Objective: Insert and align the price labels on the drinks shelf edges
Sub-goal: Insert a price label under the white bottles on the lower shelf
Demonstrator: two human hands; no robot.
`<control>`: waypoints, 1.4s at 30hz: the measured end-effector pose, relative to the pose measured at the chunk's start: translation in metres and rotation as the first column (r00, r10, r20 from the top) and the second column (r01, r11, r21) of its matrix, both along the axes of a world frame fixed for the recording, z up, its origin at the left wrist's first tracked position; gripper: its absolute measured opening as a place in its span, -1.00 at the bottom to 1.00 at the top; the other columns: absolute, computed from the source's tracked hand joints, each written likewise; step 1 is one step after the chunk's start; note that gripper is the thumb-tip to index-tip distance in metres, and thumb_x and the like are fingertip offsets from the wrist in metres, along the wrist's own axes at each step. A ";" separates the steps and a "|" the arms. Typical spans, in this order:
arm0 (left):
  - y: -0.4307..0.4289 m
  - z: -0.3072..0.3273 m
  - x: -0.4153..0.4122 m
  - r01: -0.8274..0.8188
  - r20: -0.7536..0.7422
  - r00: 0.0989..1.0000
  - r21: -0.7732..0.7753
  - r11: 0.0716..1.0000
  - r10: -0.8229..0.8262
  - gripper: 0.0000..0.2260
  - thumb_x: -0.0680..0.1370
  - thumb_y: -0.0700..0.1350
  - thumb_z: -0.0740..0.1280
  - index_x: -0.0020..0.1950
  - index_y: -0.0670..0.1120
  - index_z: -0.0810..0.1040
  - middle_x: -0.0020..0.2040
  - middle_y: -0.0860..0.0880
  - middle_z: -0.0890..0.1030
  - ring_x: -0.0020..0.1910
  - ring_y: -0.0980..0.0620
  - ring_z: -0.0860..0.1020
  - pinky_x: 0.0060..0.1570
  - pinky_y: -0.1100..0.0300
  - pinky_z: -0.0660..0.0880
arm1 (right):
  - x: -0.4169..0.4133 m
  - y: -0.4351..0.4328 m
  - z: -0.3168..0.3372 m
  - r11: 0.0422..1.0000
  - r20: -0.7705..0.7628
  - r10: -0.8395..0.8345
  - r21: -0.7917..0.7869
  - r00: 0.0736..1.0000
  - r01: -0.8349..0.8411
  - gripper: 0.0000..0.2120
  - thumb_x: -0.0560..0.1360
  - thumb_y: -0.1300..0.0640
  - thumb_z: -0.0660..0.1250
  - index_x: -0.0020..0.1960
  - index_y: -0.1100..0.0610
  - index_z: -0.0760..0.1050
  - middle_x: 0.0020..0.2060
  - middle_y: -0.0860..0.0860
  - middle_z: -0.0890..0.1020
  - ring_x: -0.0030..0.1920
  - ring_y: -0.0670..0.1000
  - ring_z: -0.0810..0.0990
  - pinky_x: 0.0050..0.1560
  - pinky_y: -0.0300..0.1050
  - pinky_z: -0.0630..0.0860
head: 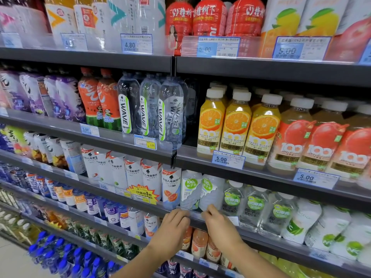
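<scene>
Both my hands are at the front edge of the dark grey shelf (281,242) that carries the coconut water bottles (210,189). My left hand (172,229) and my right hand (219,225) each pinch an end of a short clear price label strip (193,214) with curled fingertips. The strip lies along the shelf edge between the hands. Whether printed paper sits inside it cannot be told. A white label (233,220) sits on the same edge just right of my right hand.
Blue-framed price labels (227,159) (315,178) (145,142) stand in holders on the shelf above. A yellow promotion tag (143,194) hangs left of my hands. Bottles fill every shelf. Small juice bottles (199,242) stand right under my hands.
</scene>
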State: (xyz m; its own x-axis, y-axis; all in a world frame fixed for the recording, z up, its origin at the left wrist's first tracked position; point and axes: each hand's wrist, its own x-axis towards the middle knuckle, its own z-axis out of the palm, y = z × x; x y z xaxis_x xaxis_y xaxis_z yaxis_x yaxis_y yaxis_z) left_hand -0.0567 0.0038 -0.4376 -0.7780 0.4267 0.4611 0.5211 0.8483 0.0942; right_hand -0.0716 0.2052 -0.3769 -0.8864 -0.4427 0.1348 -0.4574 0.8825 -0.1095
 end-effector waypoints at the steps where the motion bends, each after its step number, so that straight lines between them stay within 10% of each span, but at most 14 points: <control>1: 0.000 0.001 0.000 -0.002 0.000 1.000 0.006 1.000 0.002 -0.75 0.51 -0.19 0.39 0.12 0.01 0.44 0.27 0.07 0.47 0.31 0.03 0.38 0.23 0.15 0.41 | 0.001 -0.002 0.001 1.000 -0.011 0.008 0.019 1.000 -0.008 -0.66 0.20 0.46 0.42 -0.12 0.14 0.51 -0.14 0.04 0.46 -0.25 0.06 0.54 -0.34 -0.09 0.44; 10: 0.002 0.006 -0.009 0.005 -0.008 1.000 0.012 1.000 -0.005 -0.91 0.59 -0.14 0.31 0.07 -0.01 0.46 0.25 0.06 0.49 0.25 0.03 0.44 0.19 0.14 0.37 | 0.008 0.011 0.003 1.000 -0.103 0.008 0.024 0.995 -0.005 -0.36 0.30 0.44 0.38 0.34 0.15 0.38 0.17 0.05 0.45 -0.04 0.10 0.60 -0.17 -0.02 0.58; 14: 0.012 0.018 -0.009 -0.034 0.111 0.994 0.156 0.987 0.017 -0.89 0.67 -0.02 0.15 0.08 0.06 0.46 0.09 0.14 0.51 0.10 0.12 0.44 0.16 0.18 0.36 | 0.011 0.046 0.008 0.998 -0.127 -0.058 -0.023 0.990 0.055 -0.59 0.36 0.33 0.43 0.17 0.07 0.53 0.09 -0.08 0.47 -0.35 0.00 0.59 -0.45 -0.12 0.55; 20: 0.033 0.039 -0.014 -0.204 0.476 0.874 0.538 0.818 -0.096 -0.86 0.63 -0.02 0.32 0.17 0.05 0.60 0.02 0.17 0.66 -0.04 0.29 0.58 -0.11 0.36 0.54 | 0.021 0.065 0.021 0.922 0.027 -0.036 -0.384 0.999 0.043 -0.69 0.57 0.01 0.30 0.31 -0.09 0.51 0.09 -0.21 0.61 -0.03 -0.23 0.59 0.00 -0.29 0.54; 27: 0.038 0.050 -0.008 -0.181 0.502 0.839 0.620 0.763 -0.210 -0.86 0.61 -0.08 0.36 0.14 0.06 0.65 -0.03 0.14 0.69 -0.03 0.22 0.62 -0.12 0.33 0.54 | 0.025 0.061 0.023 0.734 0.314 -0.069 -0.627 0.947 0.261 -0.61 0.49 0.07 0.42 0.29 -0.13 0.48 -0.16 -0.09 0.61 -0.13 -0.17 0.61 -0.02 -0.24 0.56; 42: 0.060 0.054 0.014 -0.194 0.445 0.883 0.632 0.751 -0.147 -0.87 0.61 -0.09 0.36 0.13 0.04 0.65 -0.04 0.16 0.65 -0.02 0.25 0.58 0.01 0.33 0.51 | 0.042 0.073 0.024 0.764 0.281 -0.033 -0.611 0.959 0.205 -0.86 0.53 0.11 0.38 0.07 -0.04 0.63 -0.32 -0.17 0.58 -0.34 -0.27 0.49 -0.29 -0.38 0.37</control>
